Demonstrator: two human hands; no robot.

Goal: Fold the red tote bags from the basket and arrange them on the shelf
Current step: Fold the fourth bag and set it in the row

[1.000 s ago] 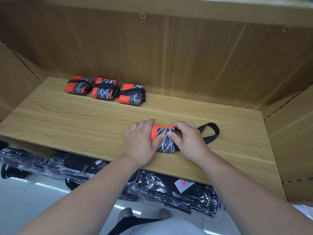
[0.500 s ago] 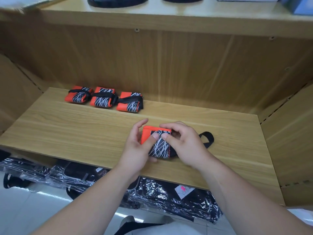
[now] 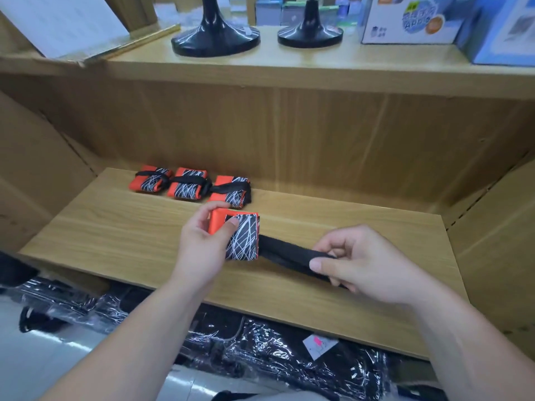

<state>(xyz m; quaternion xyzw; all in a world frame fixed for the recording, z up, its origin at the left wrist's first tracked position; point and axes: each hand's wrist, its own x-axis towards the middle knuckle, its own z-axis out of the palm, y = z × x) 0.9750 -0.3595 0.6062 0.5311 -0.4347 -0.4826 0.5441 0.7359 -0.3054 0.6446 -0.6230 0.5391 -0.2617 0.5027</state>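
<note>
A folded red tote bag [image 3: 241, 235] with a black, white-scribbled panel is gripped by my left hand [image 3: 202, 244] just above the wooden shelf [image 3: 115, 235]. Its black strap [image 3: 286, 256] stretches out to the right, pinched between the thumb and fingers of my right hand [image 3: 362, 264]. Three folded red bags, each wrapped in its black strap, lie in a row at the shelf's back: left bag [image 3: 152, 179], middle bag [image 3: 188, 185], right bag [image 3: 230, 191]. No basket is in view.
The shelf above [image 3: 289, 68] carries two black stand bases [image 3: 215, 39], a white box [image 3: 405, 20] and a blue box [image 3: 503, 30]. Black goods in shiny plastic wrap [image 3: 260, 351] lie below the shelf's front edge. Wooden side walls close in left and right.
My left hand has lifted the folded bag off the shelf and toward the back row. My right hand left the bundle and pulled the strap out straight to the right. The camera tilted up.
</note>
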